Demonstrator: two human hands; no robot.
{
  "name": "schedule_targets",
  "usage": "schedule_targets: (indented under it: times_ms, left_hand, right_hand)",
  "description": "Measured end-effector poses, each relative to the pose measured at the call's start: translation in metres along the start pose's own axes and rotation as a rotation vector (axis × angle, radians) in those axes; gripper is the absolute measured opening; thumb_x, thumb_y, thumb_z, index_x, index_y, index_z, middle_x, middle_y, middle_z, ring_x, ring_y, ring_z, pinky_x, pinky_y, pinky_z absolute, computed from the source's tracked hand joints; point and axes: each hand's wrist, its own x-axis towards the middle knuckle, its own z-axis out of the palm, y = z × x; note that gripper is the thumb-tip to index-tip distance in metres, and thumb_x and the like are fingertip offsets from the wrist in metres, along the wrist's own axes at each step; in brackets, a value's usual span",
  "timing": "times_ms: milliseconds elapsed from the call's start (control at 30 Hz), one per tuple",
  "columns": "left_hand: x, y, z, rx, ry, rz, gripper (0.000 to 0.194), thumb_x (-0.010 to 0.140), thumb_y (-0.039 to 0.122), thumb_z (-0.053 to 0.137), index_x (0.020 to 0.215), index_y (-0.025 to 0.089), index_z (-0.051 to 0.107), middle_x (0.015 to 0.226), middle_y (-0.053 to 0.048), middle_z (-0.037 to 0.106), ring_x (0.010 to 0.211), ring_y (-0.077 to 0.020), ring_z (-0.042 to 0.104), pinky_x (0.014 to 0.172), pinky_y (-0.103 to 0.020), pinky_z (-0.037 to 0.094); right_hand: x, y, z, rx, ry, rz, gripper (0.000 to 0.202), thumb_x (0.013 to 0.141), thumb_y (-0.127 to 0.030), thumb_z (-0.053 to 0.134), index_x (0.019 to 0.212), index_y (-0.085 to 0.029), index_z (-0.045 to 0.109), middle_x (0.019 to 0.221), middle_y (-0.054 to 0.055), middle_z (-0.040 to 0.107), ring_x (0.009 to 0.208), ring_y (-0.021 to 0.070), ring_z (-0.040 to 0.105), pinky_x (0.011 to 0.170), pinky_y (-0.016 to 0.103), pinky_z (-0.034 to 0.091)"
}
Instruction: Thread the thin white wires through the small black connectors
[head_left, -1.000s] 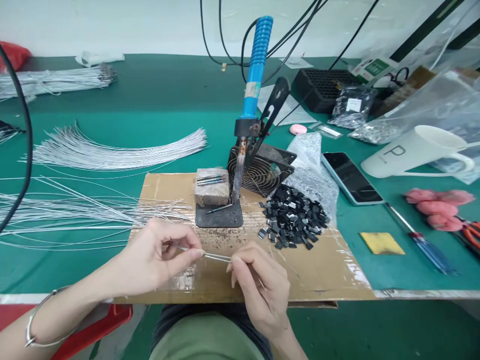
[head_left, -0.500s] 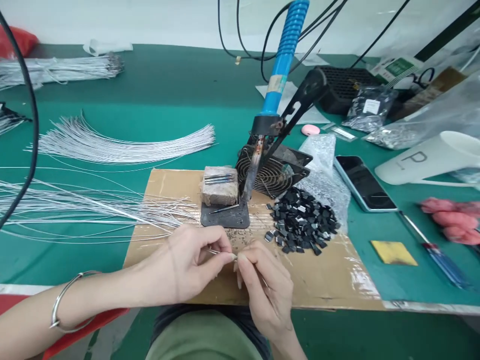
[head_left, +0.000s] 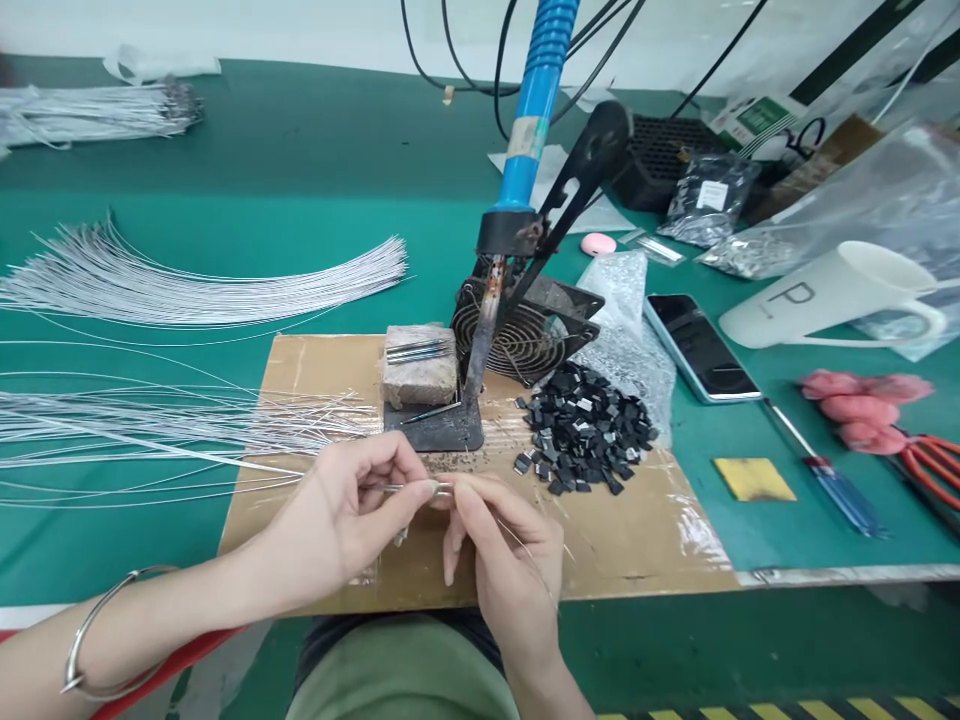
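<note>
My left hand (head_left: 375, 505) is closed, thumb and forefinger pinching thin pale wire (head_left: 445, 489) over the cardboard. Opposite it, my right hand (head_left: 510, 560) pinches the same wire, with a short stretch showing between the two sets of fingertips. A thin strand also runs back across the right palm. The wire's ends are hidden by my fingers. Just beyond the hands stands a soldering iron (head_left: 531, 130) with a blue handle, its tip angled down to a dark metal base (head_left: 442, 432). A pale block (head_left: 420, 382) on that base carries several thin metal pieces.
Loose white wires (head_left: 172, 415) lie left, with a fanned bundle (head_left: 225, 285) behind. Right of the iron are a fan (head_left: 517, 335) and a pile of small black parts (head_left: 589, 425). Farther right lie a phone (head_left: 701, 350), mug (head_left: 817, 300), yellow sponge (head_left: 754, 480) and screwdriver (head_left: 844, 495).
The camera view has turned slightly right. My fingertips have drawn a little apart, so wire shows between them, and a strand now shows across my right palm.
</note>
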Motion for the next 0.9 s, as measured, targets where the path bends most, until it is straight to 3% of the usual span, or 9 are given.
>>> schedule_targets:
  times_ms: [333,900]
  left_hand:
    - [-0.0019,-0.0011,0.0030,0.009,0.022,0.007,0.024,0.093,0.035,0.060,0.078,0.016,0.060,0.068,0.001,0.057,0.061,-0.0114,0.047,0.054,-0.022,0.036]
    - [-0.0046,-0.0041,0.0011,0.074,-0.008,-0.040,0.028,0.094,0.041,0.058,0.080,0.017,0.061,0.068,0.000,0.059,0.059,-0.0122,0.048,0.052,-0.023,0.033]
  right_hand:
    - [0.0013,0.0023,0.0017,0.174,-0.027,0.109,0.010,0.093,-0.027,0.074,0.096,-0.026,0.083,0.077,0.001,0.074,0.040,0.0040,0.057,0.037,0.012,0.045]
    - [0.0092,-0.0051,-0.0034,0.328,-0.060,0.280,0.012,0.084,-0.031,0.081,0.081,-0.020,0.084,0.064,-0.001,0.069,0.034,0.0041,0.053,0.031,0.012,0.041]
